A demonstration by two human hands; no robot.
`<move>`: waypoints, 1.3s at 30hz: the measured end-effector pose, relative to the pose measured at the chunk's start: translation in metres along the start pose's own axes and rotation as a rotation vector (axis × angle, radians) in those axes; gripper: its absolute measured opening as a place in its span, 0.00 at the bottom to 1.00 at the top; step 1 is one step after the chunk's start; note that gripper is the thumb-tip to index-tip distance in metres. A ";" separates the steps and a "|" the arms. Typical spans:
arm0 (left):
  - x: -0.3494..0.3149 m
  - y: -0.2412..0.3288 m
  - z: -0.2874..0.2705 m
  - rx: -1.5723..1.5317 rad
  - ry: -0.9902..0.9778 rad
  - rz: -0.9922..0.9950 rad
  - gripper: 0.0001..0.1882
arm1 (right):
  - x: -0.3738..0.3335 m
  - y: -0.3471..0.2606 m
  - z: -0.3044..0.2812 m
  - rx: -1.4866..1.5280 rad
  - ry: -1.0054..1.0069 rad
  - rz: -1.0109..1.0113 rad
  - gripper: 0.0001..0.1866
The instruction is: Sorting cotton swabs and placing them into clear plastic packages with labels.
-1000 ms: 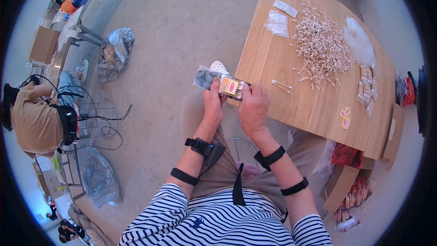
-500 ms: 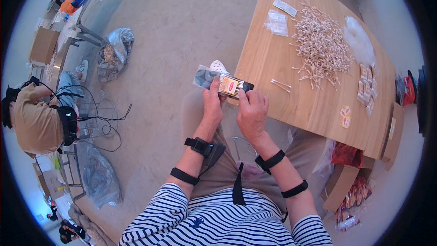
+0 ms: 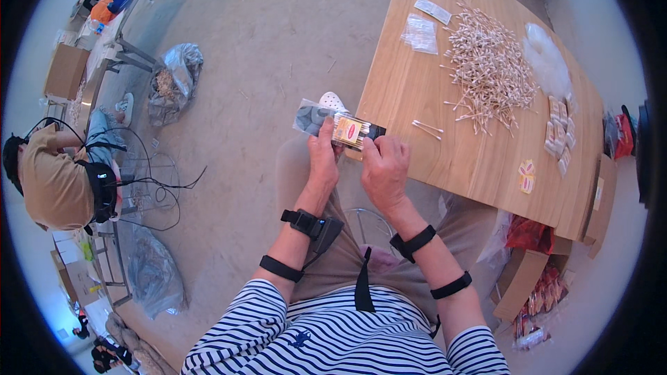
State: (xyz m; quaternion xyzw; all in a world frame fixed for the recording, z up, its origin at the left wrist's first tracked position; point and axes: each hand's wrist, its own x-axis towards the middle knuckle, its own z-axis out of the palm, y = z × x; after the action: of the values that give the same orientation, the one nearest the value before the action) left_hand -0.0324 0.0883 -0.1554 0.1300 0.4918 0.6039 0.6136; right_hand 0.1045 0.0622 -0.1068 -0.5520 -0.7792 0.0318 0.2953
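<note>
A clear packet of cotton swabs [image 3: 349, 130] with a yellow and red label card is in front of me, beside the table's near left corner. My left hand [image 3: 324, 158] is closed round its left part, thumb on top, and the clear film sticks out past the thumb. At the packet's right end, by a dark strip, the fingers of my right hand [image 3: 386, 168] are pinched together on the edge. Their tips are partly hidden. A few loose swabs [image 3: 428, 130] lie on the table to the right of the packet.
On the wooden table [image 3: 410, 90] are a big heap of swabs [image 3: 486, 69], clear bags [image 3: 420, 33], bundled swabs [image 3: 558, 132], white fluffy material [image 3: 545, 59] and label cards [image 3: 526, 177]. Cartons [image 3: 517, 285] stand below right. A seated person [image 3: 59, 180] works at left, near cables and plastic sacks.
My right fingers have curled in more tightly at the packet's right end. The packet and my left hand have hardly moved.
</note>
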 end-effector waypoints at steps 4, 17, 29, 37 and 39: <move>-0.002 0.002 0.005 -0.007 0.028 -0.011 0.13 | -0.002 0.000 0.002 0.013 0.036 0.018 0.12; -0.003 0.004 0.005 0.015 0.036 0.000 0.14 | 0.015 0.003 0.005 0.058 0.089 0.094 0.06; -0.003 0.004 0.006 0.008 0.019 0.006 0.14 | 0.015 0.005 0.007 0.075 0.078 0.129 0.03; -0.003 0.003 0.007 -0.022 0.054 -0.003 0.14 | 0.017 0.009 0.012 0.075 0.037 0.137 0.03; -0.004 0.003 0.006 -0.017 0.037 -0.002 0.14 | 0.015 0.007 0.012 0.103 0.037 0.130 0.03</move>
State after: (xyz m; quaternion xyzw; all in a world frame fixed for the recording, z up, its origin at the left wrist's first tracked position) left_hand -0.0294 0.0883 -0.1486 0.1134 0.4980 0.6098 0.6061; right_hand 0.1015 0.0818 -0.1128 -0.5860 -0.7334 0.0808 0.3351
